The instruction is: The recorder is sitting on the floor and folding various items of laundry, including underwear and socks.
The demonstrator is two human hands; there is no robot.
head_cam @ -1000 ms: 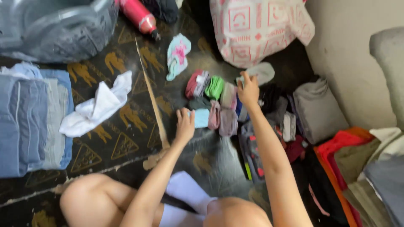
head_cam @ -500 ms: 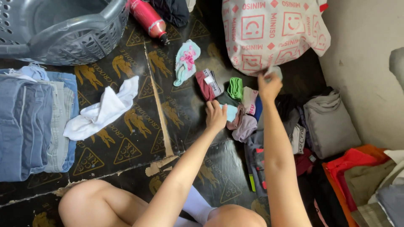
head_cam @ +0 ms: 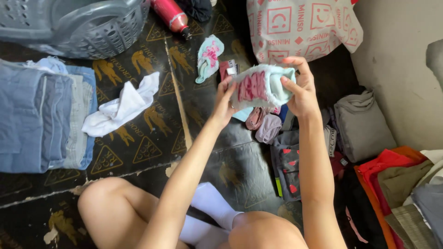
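Both of my hands hold a small pale mint and pink garment point(head_cam: 259, 86) up in front of me. My left hand point(head_cam: 224, 102) grips its left edge and my right hand point(head_cam: 299, 87) grips its right edge. Below it on the dark floor mat lies a cluster of small rolled garments point(head_cam: 264, 124) in pink, mauve and light blue, partly hidden by the held piece. A dark red rolled piece point(head_cam: 225, 69) peeks out behind my left hand.
A grey laundry basket point(head_cam: 78, 25) stands top left beside a pink bottle point(head_cam: 171, 14). Folded jeans point(head_cam: 41, 115) lie left, a white cloth point(head_cam: 122, 105) and a mint sock point(head_cam: 208, 56) on the mat. A patterned bag point(head_cam: 300, 25), grey folded clothes point(head_cam: 362, 124) and more piles fill the right.
My right hand has come back from the patterned bag with the mint and pink garment. My left hand has left the rolled pile and taken hold of the garment's other side.
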